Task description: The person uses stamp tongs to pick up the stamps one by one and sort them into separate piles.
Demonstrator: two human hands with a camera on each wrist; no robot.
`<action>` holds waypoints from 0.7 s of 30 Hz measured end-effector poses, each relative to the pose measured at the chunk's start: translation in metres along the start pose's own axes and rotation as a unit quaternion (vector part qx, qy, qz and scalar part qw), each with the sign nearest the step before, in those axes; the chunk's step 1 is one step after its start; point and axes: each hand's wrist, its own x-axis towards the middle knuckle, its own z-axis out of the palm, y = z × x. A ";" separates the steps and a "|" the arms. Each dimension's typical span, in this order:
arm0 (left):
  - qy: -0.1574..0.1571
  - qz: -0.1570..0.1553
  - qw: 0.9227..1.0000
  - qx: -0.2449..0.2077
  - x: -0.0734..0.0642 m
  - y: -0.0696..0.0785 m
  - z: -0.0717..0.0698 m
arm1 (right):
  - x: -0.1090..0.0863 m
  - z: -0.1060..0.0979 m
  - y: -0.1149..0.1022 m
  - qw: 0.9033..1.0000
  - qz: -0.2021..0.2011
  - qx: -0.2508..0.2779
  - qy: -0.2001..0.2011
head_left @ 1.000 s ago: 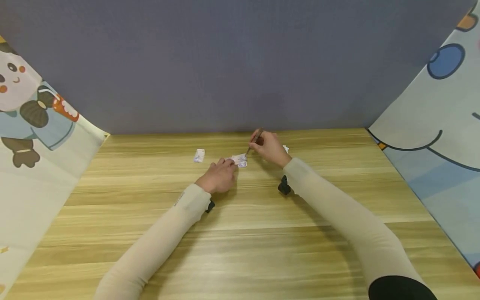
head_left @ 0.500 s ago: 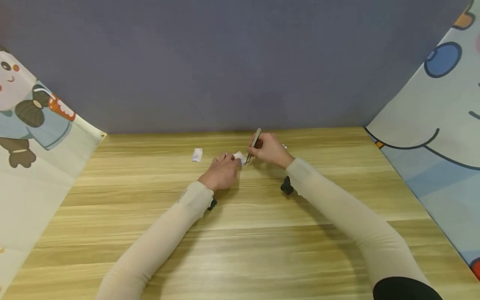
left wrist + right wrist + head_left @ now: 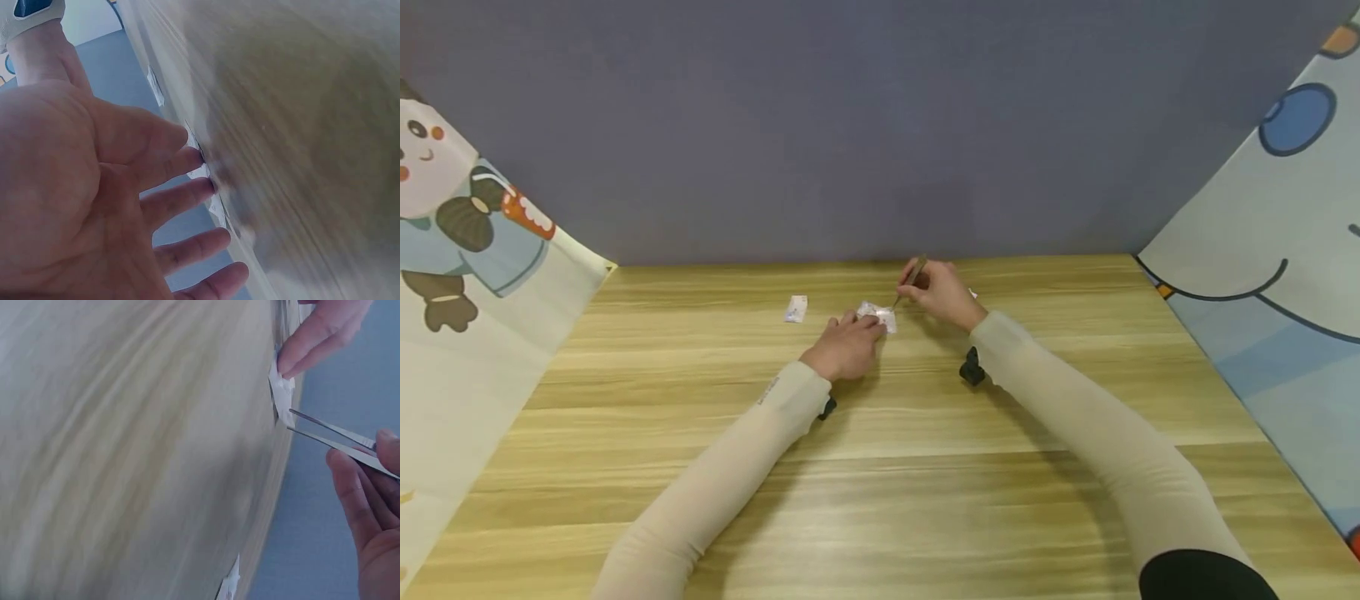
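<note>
My right hand (image 3: 944,293) holds metal tweezers (image 3: 334,432) between thumb and fingers. Their two tips stand apart, right at the edge of a small white paper piece with faint purple print (image 3: 889,322), near the back of the wooden table. From the other side my left hand (image 3: 846,346) rests its fingertips on this paper. In the left wrist view the left fingers (image 3: 181,200) are spread and nearly straight. Part of the paper is hidden under those fingers.
Another printed paper piece (image 3: 796,308) lies to the left on the table (image 3: 880,500). A further white piece (image 3: 973,293) shows behind the right wrist. A grey panel (image 3: 880,133) rises at the table's back edge, and cartoon-printed panels (image 3: 1262,250) flank it.
The tweezers dipped to the paper's near corner, then came back up to its far right edge. My left fingers have moved slightly right over the paper, whose visible outline has changed.
</note>
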 end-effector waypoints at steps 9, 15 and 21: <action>0.002 0.010 1.000 -0.013 -0.001 0.004 -0.002 | -0.002 0.001 0.000 0.999 -0.019 -0.009 0.027; -0.003 0.005 1.000 -0.028 0.001 0.004 0.000 | -0.004 -0.008 -0.001 0.995 -0.035 -0.032 0.084; 0.001 0.010 1.000 -0.029 0.002 0.003 0.000 | -0.003 -0.016 -0.008 0.991 -0.063 -0.030 0.113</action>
